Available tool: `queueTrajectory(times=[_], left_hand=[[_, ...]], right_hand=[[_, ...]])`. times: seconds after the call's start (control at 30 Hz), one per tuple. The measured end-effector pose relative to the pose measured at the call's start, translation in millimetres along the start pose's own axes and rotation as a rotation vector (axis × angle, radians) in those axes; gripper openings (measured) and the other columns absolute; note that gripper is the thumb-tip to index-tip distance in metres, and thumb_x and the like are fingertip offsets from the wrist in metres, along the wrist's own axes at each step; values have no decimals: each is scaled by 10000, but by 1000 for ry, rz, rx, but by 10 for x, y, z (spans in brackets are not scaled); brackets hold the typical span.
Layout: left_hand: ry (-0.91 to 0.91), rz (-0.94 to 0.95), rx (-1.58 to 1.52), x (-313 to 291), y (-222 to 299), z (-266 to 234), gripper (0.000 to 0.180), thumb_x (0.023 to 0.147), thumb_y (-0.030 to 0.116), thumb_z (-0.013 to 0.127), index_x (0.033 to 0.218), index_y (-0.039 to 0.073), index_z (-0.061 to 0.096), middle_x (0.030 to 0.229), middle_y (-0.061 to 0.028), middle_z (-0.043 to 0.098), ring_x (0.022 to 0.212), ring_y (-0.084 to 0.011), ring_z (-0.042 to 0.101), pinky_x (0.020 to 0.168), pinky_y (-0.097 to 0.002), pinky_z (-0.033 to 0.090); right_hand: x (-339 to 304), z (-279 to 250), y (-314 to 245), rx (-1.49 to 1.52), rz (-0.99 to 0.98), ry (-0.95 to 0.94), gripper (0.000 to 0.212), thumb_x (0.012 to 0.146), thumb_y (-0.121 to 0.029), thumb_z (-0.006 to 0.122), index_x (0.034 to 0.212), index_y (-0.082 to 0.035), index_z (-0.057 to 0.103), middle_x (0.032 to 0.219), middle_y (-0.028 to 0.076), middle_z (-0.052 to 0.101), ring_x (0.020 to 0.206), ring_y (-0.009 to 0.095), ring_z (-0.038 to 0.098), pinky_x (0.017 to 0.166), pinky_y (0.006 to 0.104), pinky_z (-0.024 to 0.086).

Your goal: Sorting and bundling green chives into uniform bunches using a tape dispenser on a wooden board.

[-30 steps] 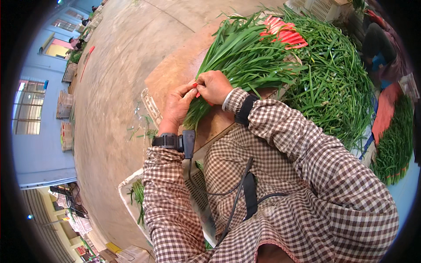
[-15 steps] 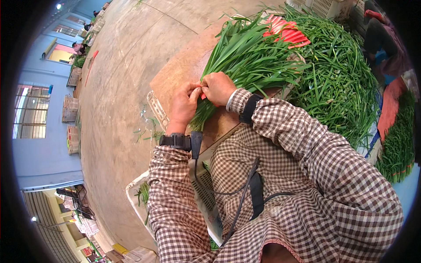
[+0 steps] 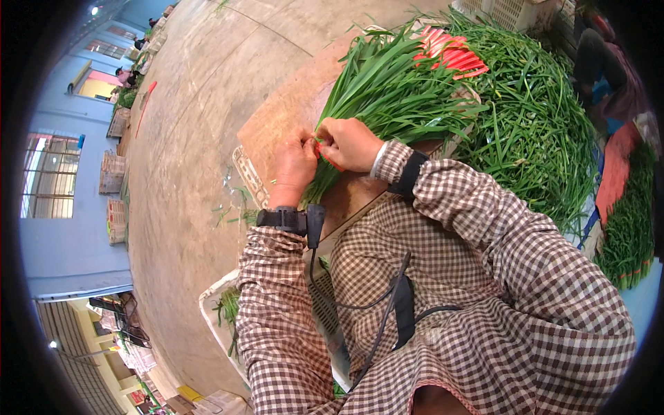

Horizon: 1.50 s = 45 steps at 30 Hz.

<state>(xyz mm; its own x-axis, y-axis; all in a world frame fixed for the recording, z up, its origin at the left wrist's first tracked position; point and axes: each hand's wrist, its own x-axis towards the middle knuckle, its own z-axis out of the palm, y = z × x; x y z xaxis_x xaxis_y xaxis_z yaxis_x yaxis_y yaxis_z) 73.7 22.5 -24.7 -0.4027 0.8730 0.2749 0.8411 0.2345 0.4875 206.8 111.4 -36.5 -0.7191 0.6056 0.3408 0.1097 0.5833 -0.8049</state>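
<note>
A bunch of long, flat green leaves, like garlic chives (image 3: 394, 90), lies across a brown board (image 3: 277, 104), its stem ends toward me. At the bunch's narrow part, my left hand (image 3: 294, 166) is closed with thumb and finger pinching a red tie (image 3: 318, 148). My right hand (image 3: 351, 144) is closed on the same tie from the other side, its fingertips close to the left's. Fingers hide part of the tie, so I cannot tell whether it is fastened. More red strips (image 3: 453, 52) lie fanned out on the leaves at the far end.
A big heap of loose green leaves (image 3: 529, 131) rises to the right of the board. Beyond it stands a pale plastic crate (image 3: 515, 12). Tied bunches (image 3: 626, 242) lie at the far right. A white crate (image 3: 220, 294) holding leaf scraps sits low beside my left arm.
My right hand has shifted a little right and toward me. The left hand has turned slightly, its fingers more curled. The bunch stays in place.
</note>
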Motion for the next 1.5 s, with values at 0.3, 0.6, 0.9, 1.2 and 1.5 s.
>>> queueTrajectory(times=[0.3,0.6,0.9,1.2,1.5], left_hand=[[-146,-155,-156,133,148,-106,118,804,135,593,819,23,628,706,-153,644,649,-253,628,620,-365,488],[-167,-129,-184,144,-13,-111,114,799,113,589,820,9,628,714,-163,647,665,-262,633,626,-364,488],[121,110,-116,15,108,-34,115,838,39,531,919,5,605,748,-179,633,696,-304,636,636,-357,485],[74,161,-9,-120,73,44,71,840,99,525,811,34,521,772,-167,546,742,-388,526,649,-456,410],[172,315,137,-238,109,155,98,870,129,503,839,37,504,819,-164,503,810,-373,493,719,-451,385]], right_hand=[[-112,72,-114,-253,-214,98,200,753,-166,650,891,-78,534,864,127,538,759,303,610,633,382,513],[-67,118,-40,-42,-314,160,130,766,-123,644,881,-94,592,853,80,543,765,282,593,633,373,497],[28,79,58,183,-455,79,127,752,-81,630,847,-48,552,796,108,586,801,323,587,670,379,486],[53,-67,41,130,-467,-132,97,773,-83,589,789,-34,506,735,139,546,699,352,555,612,407,452],[-15,-129,32,137,-369,-331,75,796,-79,566,842,-43,519,768,149,581,731,363,577,640,414,462]])
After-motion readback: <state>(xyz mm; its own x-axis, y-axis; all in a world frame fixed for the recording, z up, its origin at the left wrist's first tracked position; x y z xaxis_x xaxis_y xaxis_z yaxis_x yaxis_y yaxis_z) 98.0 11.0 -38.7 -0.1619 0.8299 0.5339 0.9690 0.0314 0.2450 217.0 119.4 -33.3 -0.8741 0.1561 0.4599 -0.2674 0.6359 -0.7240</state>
